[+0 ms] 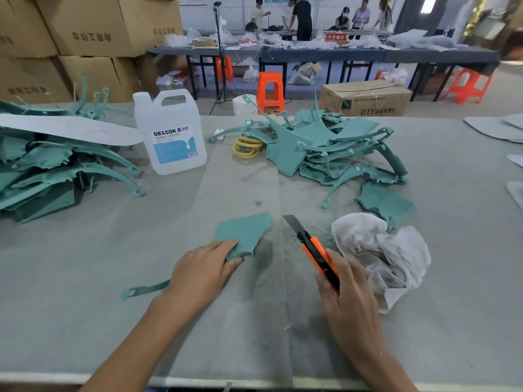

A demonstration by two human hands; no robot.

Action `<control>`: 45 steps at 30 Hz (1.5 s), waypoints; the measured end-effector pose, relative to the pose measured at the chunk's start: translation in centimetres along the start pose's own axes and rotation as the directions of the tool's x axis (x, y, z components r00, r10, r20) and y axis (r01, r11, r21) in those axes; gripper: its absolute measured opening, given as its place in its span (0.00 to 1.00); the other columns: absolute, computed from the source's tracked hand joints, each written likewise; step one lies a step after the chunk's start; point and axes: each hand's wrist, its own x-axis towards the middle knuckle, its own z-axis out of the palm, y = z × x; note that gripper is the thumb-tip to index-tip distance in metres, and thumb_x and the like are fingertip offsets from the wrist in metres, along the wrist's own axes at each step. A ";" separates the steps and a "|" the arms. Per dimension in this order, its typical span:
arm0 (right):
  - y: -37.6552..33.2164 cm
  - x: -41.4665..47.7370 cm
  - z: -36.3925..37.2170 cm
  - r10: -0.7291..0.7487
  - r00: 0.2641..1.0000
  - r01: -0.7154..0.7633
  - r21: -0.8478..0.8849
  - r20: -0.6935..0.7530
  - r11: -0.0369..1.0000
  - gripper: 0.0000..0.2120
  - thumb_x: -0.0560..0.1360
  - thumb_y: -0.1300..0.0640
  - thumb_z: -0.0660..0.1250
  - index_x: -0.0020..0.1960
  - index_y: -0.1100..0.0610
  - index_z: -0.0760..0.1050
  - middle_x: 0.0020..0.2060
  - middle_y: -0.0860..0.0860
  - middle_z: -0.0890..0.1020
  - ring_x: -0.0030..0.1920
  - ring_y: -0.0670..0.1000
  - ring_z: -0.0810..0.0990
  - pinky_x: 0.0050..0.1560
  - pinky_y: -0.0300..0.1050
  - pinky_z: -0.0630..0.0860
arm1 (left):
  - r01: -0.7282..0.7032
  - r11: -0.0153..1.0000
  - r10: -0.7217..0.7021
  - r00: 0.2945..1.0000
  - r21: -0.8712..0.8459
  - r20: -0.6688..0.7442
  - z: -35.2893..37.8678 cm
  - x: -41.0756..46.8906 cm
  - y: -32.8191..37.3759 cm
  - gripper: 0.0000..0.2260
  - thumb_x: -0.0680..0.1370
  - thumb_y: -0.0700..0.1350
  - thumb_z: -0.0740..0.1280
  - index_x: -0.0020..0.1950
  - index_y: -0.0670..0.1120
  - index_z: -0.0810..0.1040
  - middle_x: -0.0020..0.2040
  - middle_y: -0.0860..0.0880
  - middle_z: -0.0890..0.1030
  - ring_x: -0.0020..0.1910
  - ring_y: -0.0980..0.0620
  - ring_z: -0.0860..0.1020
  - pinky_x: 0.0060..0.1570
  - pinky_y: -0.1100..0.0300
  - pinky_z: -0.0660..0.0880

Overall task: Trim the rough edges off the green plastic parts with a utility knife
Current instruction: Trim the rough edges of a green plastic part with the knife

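Where the part (pixel 243 233) lies: flat on the table (pixel 85 278), under the left fingertips and just left of the knife's tip.
How it looks: a flat, matte teal-green panel with a notched, ragged edge on its far right side.
Strip (pixel 144 290): thin and green, beside the left wrist. I cannot tell whether it joins the part.
Left hand (pixel 202 271): spread flat, fingers straight, resting on the part's near corner.
Right hand (pixel 346 295): fingers curled round the knife (pixel 314 247). The handle is orange and black, and the blade is out, pointing away, clear of the part.
Cloth (pixel 379 250): white and crumpled, just right of the right hand.
Heap (pixel 325 148): more green parts, well ahead of the right hand.
Second heap (pixel 42 171): far out to the left of the left hand.
Jug (pixel 172 134): translucent white, capped, marked DEXCON, well ahead of the left hand. I cannot read the fill level.
Box (pixel 365 99): cardboard, beyond the table's far edge ahead of the right hand, flaps closed, contents hidden.
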 end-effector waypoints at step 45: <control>-1.7 0.0 1.3 0.029 0.999 -0.029 0.037 -0.021 0.999 0.11 0.78 0.38 0.64 0.53 0.43 0.75 0.38 0.43 0.81 0.36 0.48 0.79 0.34 0.46 0.74 | 0.027 0.944 -0.047 0.997 -0.329 -0.054 0.0 -3.8 1.2 0.30 0.75 0.69 0.46 0.74 0.63 0.70 0.61 0.51 0.83 0.52 0.44 0.81 0.42 0.57 0.67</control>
